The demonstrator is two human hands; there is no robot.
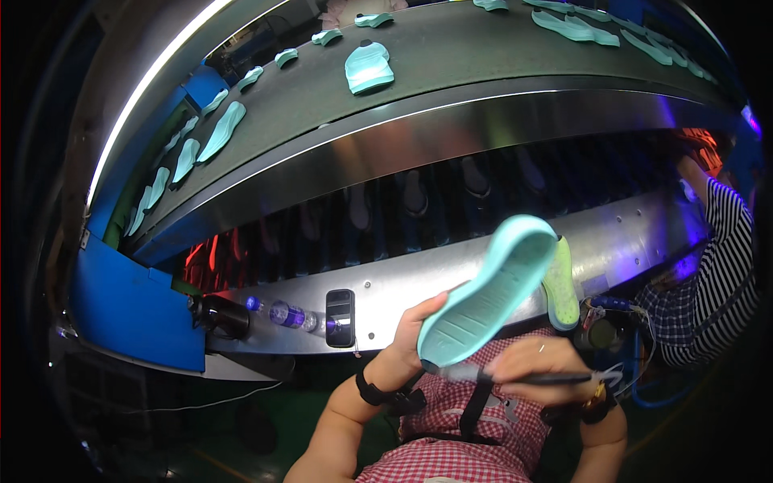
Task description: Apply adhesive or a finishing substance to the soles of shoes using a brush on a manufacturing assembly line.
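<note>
A turquoise shoe sole [491, 286] is tilted up in front of me, its grooved inner side facing my view. My left hand [409, 330] grips its lower left edge. In my right hand [539, 366] is a brush [572, 377] with a black handle; its pale head is blurred. That head meets the dark lower end of the sole, though I cannot tell if it touches. Just behind the sole, a yellow-green shoe sole [561, 282] stands at the metal ledge, partly covered by the turquoise one.
A metal ledge [419, 282] holds a phone [340, 318], a clear bottle [291, 315] and a dark flask [221, 317]. Beyond it, a conveyor belt [451, 56] carries several turquoise soles [369, 68]. Dark slots below show more soles. At right are a dark cup [601, 333] and a co-worker's striped sleeve [725, 258].
</note>
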